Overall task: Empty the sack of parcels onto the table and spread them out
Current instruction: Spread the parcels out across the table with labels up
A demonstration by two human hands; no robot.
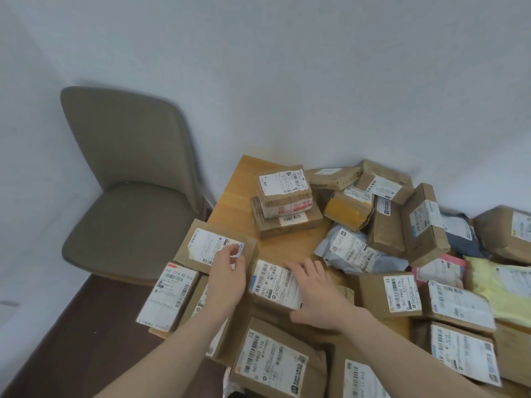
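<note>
Parcels lie spread over the wooden counter (230, 202), most of them brown cardboard boxes with white shipping labels facing up. The sack itself does not show in this view.

At the near middle, a flat box (275, 285) with a long label lies under the right hand (313, 291), whose palm and spread fingers rest flat on its top, gripping nothing. Just to the left, the left hand (227, 271) reaches to a labelled box (215, 248) at the counter's left edge; its thumb and fingers pinch the near right corner of the label or the box top, and I cannot tell which.

Left of that forearm, a long box (169, 297) printed "642 L714 00 015" sits at the counter's edge, partly overhanging it. Nearer the camera lies a box (273, 363) marked "507-P802 T70", and a second box (399, 291) with the same marking sits to the right of the right hand.

Farther back, two boxes (284, 196) are stacked one on the other. To their right lies a loose heap against the wall: a yellow-taped packet (347, 211), a grey plastic mailer (353, 248), and an upright, tilted box (425, 225). A pale yellow mailer (500, 282) lies at the far right.

A taupe upholstered chair (126, 179) stands beside the counter's left end, against the white wall (287, 67).
</note>
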